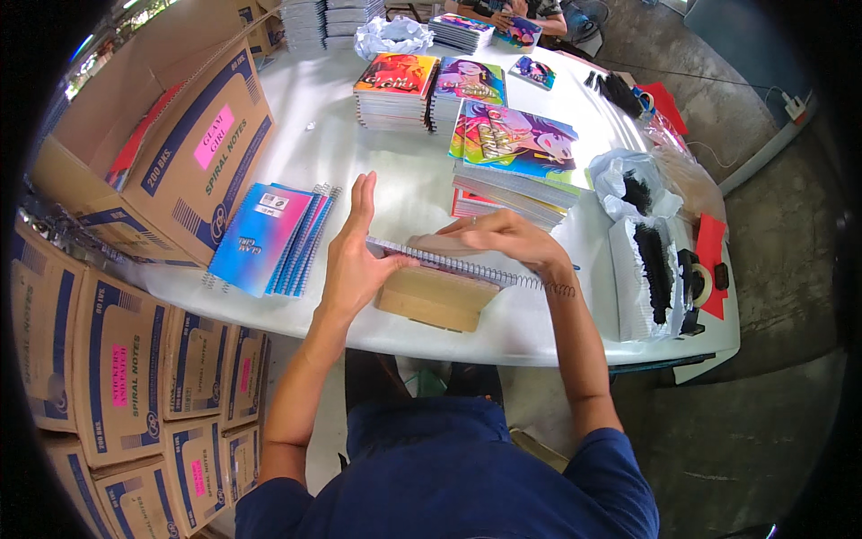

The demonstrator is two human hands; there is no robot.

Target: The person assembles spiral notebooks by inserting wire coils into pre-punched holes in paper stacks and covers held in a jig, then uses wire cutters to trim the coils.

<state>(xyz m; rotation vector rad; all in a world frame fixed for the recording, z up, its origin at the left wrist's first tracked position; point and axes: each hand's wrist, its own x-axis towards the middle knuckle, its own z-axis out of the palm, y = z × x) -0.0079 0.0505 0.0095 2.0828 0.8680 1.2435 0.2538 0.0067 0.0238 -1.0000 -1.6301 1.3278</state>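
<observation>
A spiral notebook [440,258] is tilted up on edge in front of me, its wire coil running along the top and sticking out loose past the right end. My left hand [352,260] grips its left end, thumb over the coil side and fingers stretched upward. Over the notebook's far side reaches my right hand [512,237], with fingers bent and blurred by movement; whether they pinch anything is unclear. The loose coil [558,289] passes by my right wrist. Below the notebook is a tan, block-like piece [431,301] near the table's front edge.
Spiral notebooks with blue-pink covers [256,242] lie left on the white table [332,153]. Stacks of colourful notebooks [516,144] stand ahead. An open carton [202,153] is at left, above stacked cartons [121,359]. White holders of black coils [651,278] stand right. Another person [516,11] sits opposite.
</observation>
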